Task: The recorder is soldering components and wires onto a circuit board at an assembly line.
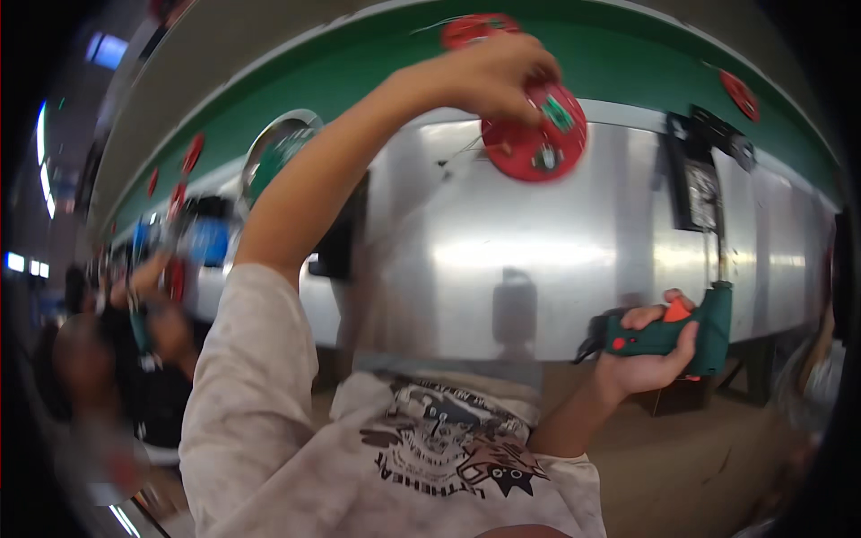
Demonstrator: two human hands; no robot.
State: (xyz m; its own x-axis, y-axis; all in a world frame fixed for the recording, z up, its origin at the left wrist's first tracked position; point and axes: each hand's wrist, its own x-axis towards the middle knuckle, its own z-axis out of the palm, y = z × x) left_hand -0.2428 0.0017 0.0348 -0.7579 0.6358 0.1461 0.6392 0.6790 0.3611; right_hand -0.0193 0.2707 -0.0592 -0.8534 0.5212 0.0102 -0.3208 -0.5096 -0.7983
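My left hand [502, 79] reaches across the metal bench. Its fingers are closed on the edge of a round red disc [516, 160], which carries a small green circuit board and other small parts. Thin wires trail from the disc's left side. Low on the right, my right hand [659, 350] is wrapped round a dark green pistol-shaped power tool [714, 327] with an orange trigger and a red button. Its front points away from me, toward a thin metal rod; whether the rod belongs to the tool I cannot tell.
A green belt [628, 76] runs behind the metal bench [502, 238], carrying more red discs [740, 95]. A black holder [691, 179] stands at the right. A round metal-rimmed container [291, 124] is beyond my left arm. Another person [148, 332] sits at the left, blurred.
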